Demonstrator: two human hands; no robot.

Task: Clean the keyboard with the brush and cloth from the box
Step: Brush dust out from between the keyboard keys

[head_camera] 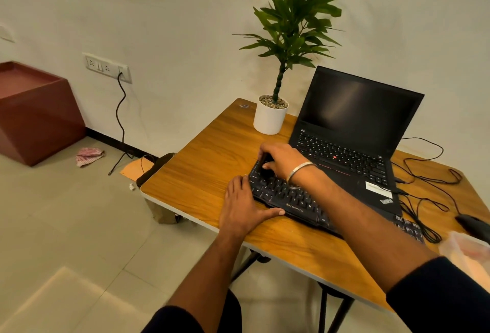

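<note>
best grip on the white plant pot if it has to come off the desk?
Probably the pot's smooth side wall, low on the body, with the grip wrapped around it. Come from its left, the open desk side: the laptop stands close on its right and the wall is behind. The tall plant rules out coming from above and makes it top-heavy, so keep it upright.

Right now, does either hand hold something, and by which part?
The right hand grips a small black object, probably the brush, from above; the exact part is hidden. The left hand holds nothing; it rests flat against the keyboard's edge.
</note>
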